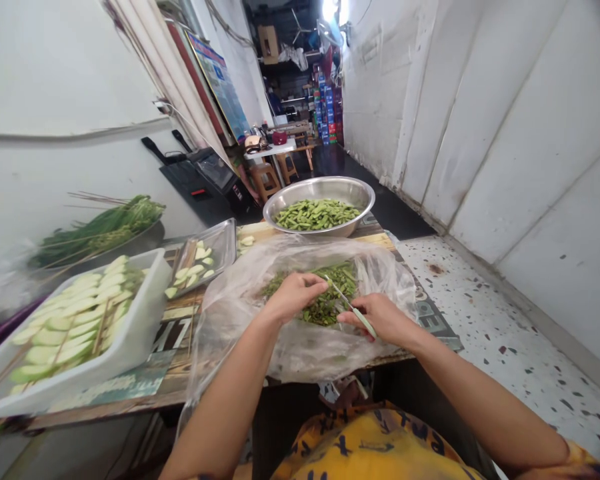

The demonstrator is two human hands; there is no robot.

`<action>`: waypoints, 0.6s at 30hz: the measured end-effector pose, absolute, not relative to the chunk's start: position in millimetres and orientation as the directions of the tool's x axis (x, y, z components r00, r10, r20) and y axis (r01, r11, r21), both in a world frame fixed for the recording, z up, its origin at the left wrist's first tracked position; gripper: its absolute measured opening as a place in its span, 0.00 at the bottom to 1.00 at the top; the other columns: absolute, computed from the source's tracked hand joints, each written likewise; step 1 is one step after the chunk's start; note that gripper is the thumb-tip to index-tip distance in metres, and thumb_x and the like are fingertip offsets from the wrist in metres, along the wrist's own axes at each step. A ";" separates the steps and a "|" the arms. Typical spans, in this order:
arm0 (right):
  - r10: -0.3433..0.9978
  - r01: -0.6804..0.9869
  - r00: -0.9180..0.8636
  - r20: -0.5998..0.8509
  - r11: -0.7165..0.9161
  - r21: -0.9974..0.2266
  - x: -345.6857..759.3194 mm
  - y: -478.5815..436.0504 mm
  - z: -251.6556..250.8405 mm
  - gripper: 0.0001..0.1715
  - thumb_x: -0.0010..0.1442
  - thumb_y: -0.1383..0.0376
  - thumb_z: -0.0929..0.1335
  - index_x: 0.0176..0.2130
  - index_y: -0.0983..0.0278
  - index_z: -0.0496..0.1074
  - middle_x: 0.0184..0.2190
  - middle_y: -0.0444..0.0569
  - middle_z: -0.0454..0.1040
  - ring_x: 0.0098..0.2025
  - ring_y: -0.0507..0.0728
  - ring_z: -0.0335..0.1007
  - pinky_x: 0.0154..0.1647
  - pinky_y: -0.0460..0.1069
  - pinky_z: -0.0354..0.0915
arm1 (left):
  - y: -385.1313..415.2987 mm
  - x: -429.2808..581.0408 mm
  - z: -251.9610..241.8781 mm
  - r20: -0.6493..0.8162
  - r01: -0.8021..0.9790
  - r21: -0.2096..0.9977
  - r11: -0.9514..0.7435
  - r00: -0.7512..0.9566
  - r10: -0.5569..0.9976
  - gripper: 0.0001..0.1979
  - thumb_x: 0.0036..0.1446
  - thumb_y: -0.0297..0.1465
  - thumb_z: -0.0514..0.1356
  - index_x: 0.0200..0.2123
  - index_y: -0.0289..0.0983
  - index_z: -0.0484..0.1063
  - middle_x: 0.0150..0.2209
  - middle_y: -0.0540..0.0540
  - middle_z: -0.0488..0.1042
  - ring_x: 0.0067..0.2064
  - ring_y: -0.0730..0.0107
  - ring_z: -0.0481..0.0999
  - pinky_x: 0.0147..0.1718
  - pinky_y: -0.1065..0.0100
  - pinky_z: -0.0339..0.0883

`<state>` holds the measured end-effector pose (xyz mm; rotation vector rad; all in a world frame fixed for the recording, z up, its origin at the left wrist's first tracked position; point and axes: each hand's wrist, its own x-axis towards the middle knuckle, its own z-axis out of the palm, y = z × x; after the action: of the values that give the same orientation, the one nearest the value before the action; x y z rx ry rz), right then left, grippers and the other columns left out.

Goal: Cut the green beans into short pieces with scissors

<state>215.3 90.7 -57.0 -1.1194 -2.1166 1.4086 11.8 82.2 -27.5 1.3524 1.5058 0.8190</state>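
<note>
My right hand is closed around scissors with a pale green handle, their blades pointing up and left. The thumb and fingers of my left hand are pinched together close to the blade tips. A small green bean pod seems to be in that pinch, mostly hidden by the fingers. Below both hands, a clear plastic bag lies spread open on the table. Inside it is a heap of green bean pods with darker small bits nearer me. Beyond the bag, a steel basin holds many green pods.
At left, a white tub holds skewered pale green slices. Behind it are a metal tray with more slices and a bowl of leafy greens. The wooden table ends close to my body. A wall runs along the right.
</note>
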 end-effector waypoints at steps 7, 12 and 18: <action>0.714 0.289 -0.661 -0.230 -0.041 -0.956 214.8 89.7 -59.5 0.28 0.53 0.42 0.64 0.25 0.64 0.61 0.17 0.42 0.65 0.15 0.49 0.59 0.13 0.44 0.56 | 79.5 11.4 -35.6 -0.252 -0.103 0.962 0.253 0.028 0.967 0.17 0.43 0.39 0.67 0.29 0.34 0.66 0.24 0.51 0.67 0.22 0.82 0.62 0.19 0.77 0.49; 0.692 0.315 -0.684 -0.231 -0.006 -0.949 214.8 85.4 -61.3 0.26 0.55 0.44 0.65 0.28 0.65 0.63 0.18 0.42 0.65 0.15 0.48 0.58 0.12 0.43 0.56 | 80.8 17.2 -38.2 -0.254 -0.236 0.943 0.237 -0.047 0.966 0.14 0.47 0.36 0.64 0.34 0.35 0.66 0.24 0.51 0.68 0.23 0.79 0.64 0.20 0.76 0.52; 0.693 0.336 -0.686 -0.220 0.034 -0.941 212.1 82.8 -60.2 0.25 0.54 0.46 0.66 0.29 0.65 0.65 0.17 0.41 0.64 0.15 0.48 0.57 0.11 0.42 0.55 | 81.3 24.2 -39.3 -0.187 -0.180 0.969 0.171 -0.076 0.979 0.15 0.44 0.32 0.64 0.37 0.31 0.72 0.29 0.46 0.73 0.26 0.79 0.65 0.22 0.76 0.54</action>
<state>212.1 82.8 -60.2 -1.0513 -2.0187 1.6962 24.2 81.3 -39.3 0.9050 1.2262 1.2178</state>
